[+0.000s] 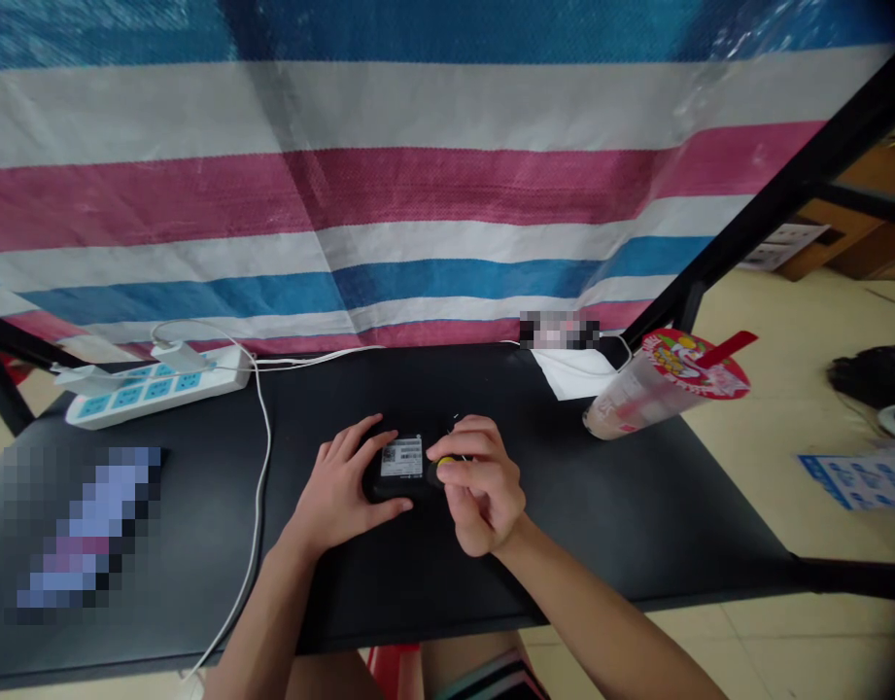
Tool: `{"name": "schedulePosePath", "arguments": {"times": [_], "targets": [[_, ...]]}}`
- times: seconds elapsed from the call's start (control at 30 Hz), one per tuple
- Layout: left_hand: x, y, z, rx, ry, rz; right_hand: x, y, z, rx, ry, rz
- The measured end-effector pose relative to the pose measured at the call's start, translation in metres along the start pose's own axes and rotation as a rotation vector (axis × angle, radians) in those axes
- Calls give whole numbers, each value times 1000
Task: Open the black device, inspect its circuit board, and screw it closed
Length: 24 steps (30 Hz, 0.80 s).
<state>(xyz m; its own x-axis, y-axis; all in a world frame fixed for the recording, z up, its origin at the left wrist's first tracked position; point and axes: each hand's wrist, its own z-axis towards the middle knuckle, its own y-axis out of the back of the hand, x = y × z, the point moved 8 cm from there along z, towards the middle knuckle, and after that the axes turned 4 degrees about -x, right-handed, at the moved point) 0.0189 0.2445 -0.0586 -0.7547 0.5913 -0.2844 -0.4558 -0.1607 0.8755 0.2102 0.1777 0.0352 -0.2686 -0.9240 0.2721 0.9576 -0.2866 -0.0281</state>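
A small black box (401,467) with a white printed label lies flat on the black table (600,515). My left hand (345,481) is around its left side, index finger at the upper edge and thumb along the lower edge, the other fingers stretched over the table. Just right of the box, my right hand (483,486) pinches a small black and yellow object (442,469) between thumb and fingers. Only its rounded end shows, so its kind is unclear. Whether it touches the box I cannot tell.
A white power strip (162,384) with plugs stands at the back left, its white cable (261,486) crossing the table. A blurred blue item (93,530) lies at left. At right are a tilted drink cup (658,384) and white paper (574,372). A striped sheet (432,185) hangs behind.
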Motion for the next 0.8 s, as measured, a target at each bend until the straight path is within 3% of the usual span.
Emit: {"name": "schedulePosePath", "arguments": {"times": [0.8], "targets": [[1,-1,0,-4,0,-1,-2,-1,-1,7,-41,14]]}}
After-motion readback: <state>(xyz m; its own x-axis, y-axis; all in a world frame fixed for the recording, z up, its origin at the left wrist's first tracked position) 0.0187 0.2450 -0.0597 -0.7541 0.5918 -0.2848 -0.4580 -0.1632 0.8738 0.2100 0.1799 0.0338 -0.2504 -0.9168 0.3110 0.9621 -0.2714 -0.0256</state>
